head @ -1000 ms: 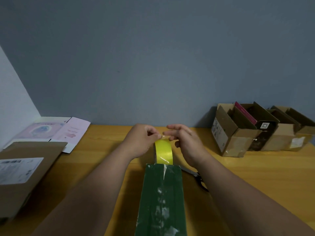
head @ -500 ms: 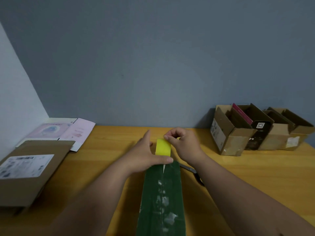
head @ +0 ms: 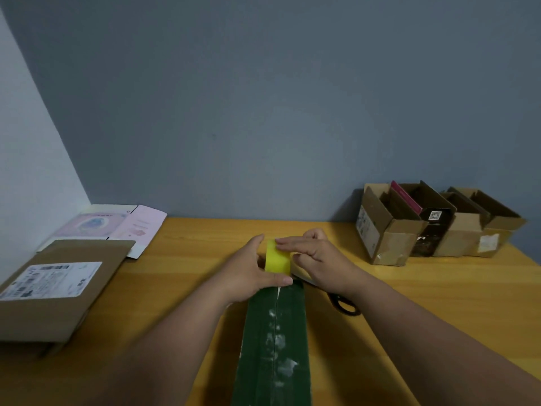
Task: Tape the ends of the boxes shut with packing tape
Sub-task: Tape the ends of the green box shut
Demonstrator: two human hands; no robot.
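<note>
The green box (head: 275, 341) runs lengthwise from bottom centre up to the hands. At its far end the left hand (head: 248, 273) thumb-pins the yellow tape (head: 276, 257); the right hand (head: 317, 260) lies flat-fingered on it (both equally near). Scissors (head: 342, 303) lie just right; brown boxes (head: 433, 224) sit upper right.

Dim, even indoor lighting; soft shadows right of the brown box (head: 55, 291) on the table (head: 439, 303); wide-angle bowing and mild softness toward frame edges.
</note>
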